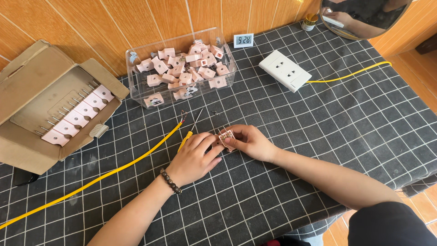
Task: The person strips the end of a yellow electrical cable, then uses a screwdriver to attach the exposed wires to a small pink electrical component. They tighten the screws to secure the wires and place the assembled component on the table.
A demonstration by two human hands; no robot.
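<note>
My left hand (193, 157) and my right hand (249, 141) meet over a small pink plastic part (226, 137) with metal contacts showing on top. Both hands pinch it just above the black checked tablecloth (318, 136). A yellow-handled screwdriver (191, 129) lies under my left hand's fingers, its metal shaft pointing away from me. The bare end of a yellow cable (136, 159) lies just left of the screwdriver. A tiny screw (215, 113) rests on the cloth beyond my hands.
A clear plastic bin (182, 68) holds several pink parts. An open cardboard box (50, 105) at the left holds a row of pink parts. A white power strip (285, 69), a small digital clock (243, 40) and a round mirror (364, 16) sit farther back.
</note>
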